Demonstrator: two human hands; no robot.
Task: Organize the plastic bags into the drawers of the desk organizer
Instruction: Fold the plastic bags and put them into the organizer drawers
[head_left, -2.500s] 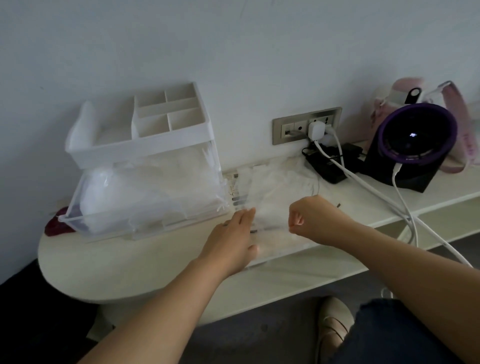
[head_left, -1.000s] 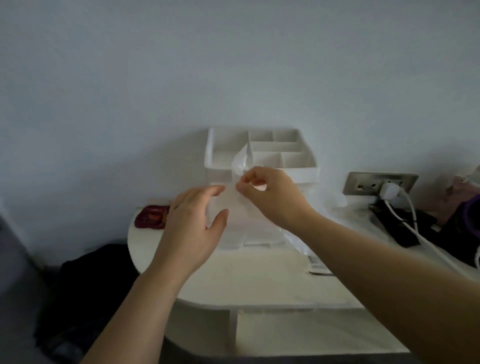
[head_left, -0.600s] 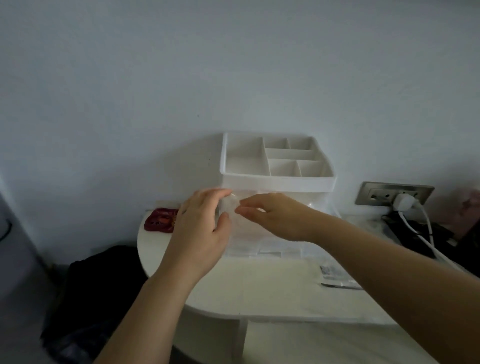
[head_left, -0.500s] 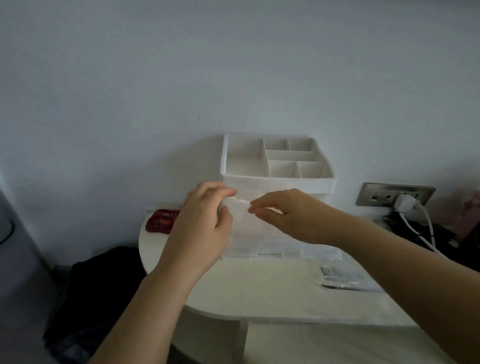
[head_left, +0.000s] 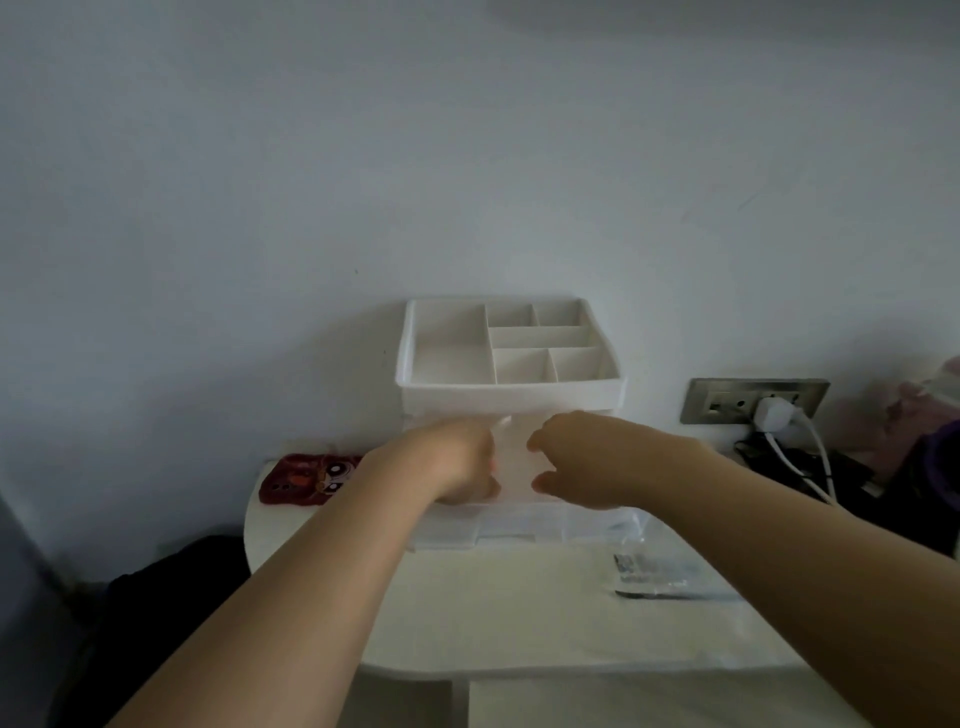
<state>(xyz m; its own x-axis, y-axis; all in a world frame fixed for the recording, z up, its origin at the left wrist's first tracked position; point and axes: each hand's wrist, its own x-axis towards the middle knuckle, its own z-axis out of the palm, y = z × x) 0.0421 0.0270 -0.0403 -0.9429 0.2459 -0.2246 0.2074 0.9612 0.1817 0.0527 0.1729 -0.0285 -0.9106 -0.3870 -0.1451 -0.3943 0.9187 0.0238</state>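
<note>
white table (head_left: 493, 623) is carrying the desk organizer (head_left: 511, 397) just beyond both hands. left hand (head_left: 457, 462) and right hand (head_left: 587, 457), fingers curled, are pinching a clear plastic bag (head_left: 512, 460) between them, above the pulled-out drawer (head_left: 519, 527). stowing seems to be underway; next is likely calling for lowering the bag in flat.

Free: front strip of white rounded desk (head_left: 493, 613) was passable.
Obstacles: white compartmented plastic organizer (head_left: 511, 400) behind; clear printed packet (head_left: 657, 574) right.

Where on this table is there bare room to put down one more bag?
Bare tabletop lies in front of the open drawer, left of the packet. The top tray also holds nothing. Crowded: the right end, with wall socket and charger.
</note>
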